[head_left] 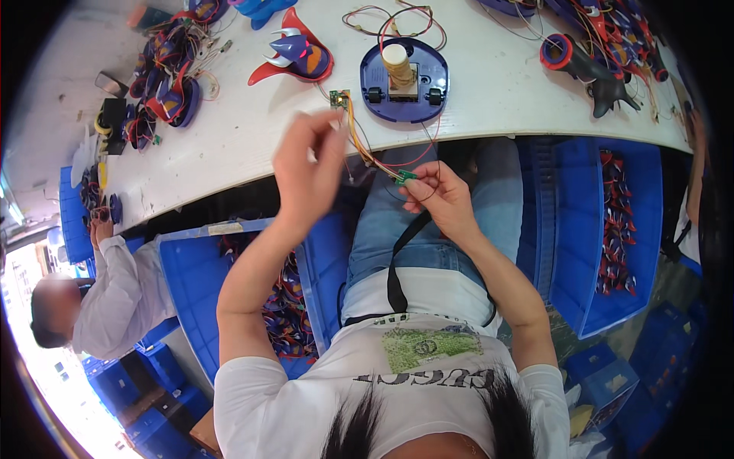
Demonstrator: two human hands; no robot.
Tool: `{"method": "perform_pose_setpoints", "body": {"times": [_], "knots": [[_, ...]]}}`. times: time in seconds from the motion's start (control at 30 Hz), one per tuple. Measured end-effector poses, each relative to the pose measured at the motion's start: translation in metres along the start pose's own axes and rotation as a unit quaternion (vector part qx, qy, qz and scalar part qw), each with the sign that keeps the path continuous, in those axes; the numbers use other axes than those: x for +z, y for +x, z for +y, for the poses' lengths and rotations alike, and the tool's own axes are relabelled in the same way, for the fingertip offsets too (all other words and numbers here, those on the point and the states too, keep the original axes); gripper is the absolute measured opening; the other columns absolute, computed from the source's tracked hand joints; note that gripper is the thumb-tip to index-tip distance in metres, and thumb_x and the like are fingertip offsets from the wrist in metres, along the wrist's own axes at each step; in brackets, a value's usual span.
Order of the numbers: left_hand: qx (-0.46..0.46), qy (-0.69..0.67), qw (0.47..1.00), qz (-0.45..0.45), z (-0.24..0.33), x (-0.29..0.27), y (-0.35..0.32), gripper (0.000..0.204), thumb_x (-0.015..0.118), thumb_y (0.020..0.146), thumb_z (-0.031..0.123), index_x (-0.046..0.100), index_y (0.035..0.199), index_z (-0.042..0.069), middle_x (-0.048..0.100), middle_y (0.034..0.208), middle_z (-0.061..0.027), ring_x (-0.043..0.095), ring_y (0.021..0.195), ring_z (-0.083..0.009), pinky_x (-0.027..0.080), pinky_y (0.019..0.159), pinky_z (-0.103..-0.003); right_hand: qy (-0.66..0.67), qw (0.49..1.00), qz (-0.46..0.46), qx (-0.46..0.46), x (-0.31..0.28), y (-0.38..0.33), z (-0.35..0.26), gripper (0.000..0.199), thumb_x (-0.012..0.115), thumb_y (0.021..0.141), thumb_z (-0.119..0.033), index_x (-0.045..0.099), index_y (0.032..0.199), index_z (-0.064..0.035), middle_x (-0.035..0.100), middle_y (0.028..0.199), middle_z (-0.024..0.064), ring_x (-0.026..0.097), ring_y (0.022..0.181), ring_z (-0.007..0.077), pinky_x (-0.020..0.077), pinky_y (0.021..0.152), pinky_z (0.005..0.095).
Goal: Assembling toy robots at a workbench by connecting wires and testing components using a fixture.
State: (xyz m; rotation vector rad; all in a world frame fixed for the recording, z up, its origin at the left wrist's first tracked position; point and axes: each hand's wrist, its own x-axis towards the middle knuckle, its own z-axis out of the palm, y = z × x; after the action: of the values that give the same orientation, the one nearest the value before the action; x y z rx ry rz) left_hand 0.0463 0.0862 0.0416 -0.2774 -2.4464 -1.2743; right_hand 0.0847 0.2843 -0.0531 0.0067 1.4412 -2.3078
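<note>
My right hand [446, 200] pinches a small green circuit board [405, 177] at the table's front edge, above my lap. Yellow and red wires [356, 139] run from it to another small circuit board [339, 99] lying on the table. Just in front of that second board is my left hand [306, 164], smeared by motion, its fingers curled; whether anything is between them cannot be made out. Beyond my hands rests a purple oval plastic base [371, 69] with black wheels and a beige cylinder [395, 56] standing on it. Thin wires trail from the base.
A purple-and-red horned toy part [300, 55] lies left of the base, a black one [596, 76] to the right. Heaps of wired parts [164, 73] cover the table's far left. Blue bins [191, 268] flank my legs. Another person [126, 291] works at the left.
</note>
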Motion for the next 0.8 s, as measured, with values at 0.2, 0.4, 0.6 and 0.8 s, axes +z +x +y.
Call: {"method": "perform_pose_setpoints", "body": {"times": [0.2, 0.4, 0.6, 0.8], "knots": [[-0.093, -0.109, 0.972, -0.187, 0.026, 0.014, -0.039, 0.02, 0.059, 0.087, 0.002, 0.058, 0.107, -0.001, 0.055, 0.081, -0.0045, 0.046, 0.066, -0.0102, 0.04, 0.059, -0.021, -0.188, 0.962, 0.011, -0.195, 0.009, -0.002, -0.002, 0.022, 0.06, 0.087, 0.003, 0.055, 0.108, 0.0012, 0.059, 0.092, 0.0078, 0.056, 0.071, 0.0121, 0.0502, 0.063, 0.0211], [-0.292, -0.296, 0.89, -0.185, 0.021, 0.02, -0.04, 0.021, 0.056, 0.087, 0.001, 0.056, 0.108, 0.0, 0.054, 0.083, -0.0035, 0.047, 0.068, -0.0087, 0.04, 0.062, -0.019, -0.297, 0.889, 0.011, -0.349, 0.01, -0.002, -0.005, 0.02, 0.057, 0.088, 0.004, 0.053, 0.107, 0.0013, 0.057, 0.095, 0.0083, 0.055, 0.073, 0.0121, 0.0484, 0.064, 0.0216], [-0.335, -0.353, 0.855, -0.18, 0.018, 0.004, -0.039, 0.024, 0.052, 0.084, -0.003, 0.055, 0.107, 0.001, 0.053, 0.084, -0.0029, 0.047, 0.072, -0.0076, 0.041, 0.065, -0.018, -0.056, 0.969, 0.137, -0.197, 0.016, -0.016, -0.023, 0.028, 0.059, 0.081, 0.01, 0.056, 0.107, 0.0016, 0.057, 0.093, 0.0085, 0.053, 0.069, 0.0154, 0.045, 0.061, 0.0226], [-0.337, -0.372, 0.85, -0.159, 0.02, -0.005, -0.043, 0.026, 0.049, 0.081, -0.005, 0.055, 0.106, 0.002, 0.052, 0.085, -0.0028, 0.046, 0.073, -0.0071, 0.04, 0.065, -0.018, -0.397, 0.838, -0.005, -0.374, 0.028, -0.019, -0.062, 0.023, 0.061, 0.078, 0.01, 0.059, 0.099, 0.0018, 0.058, 0.091, 0.0087, 0.052, 0.067, 0.0161, 0.043, 0.058, 0.0229]]}}
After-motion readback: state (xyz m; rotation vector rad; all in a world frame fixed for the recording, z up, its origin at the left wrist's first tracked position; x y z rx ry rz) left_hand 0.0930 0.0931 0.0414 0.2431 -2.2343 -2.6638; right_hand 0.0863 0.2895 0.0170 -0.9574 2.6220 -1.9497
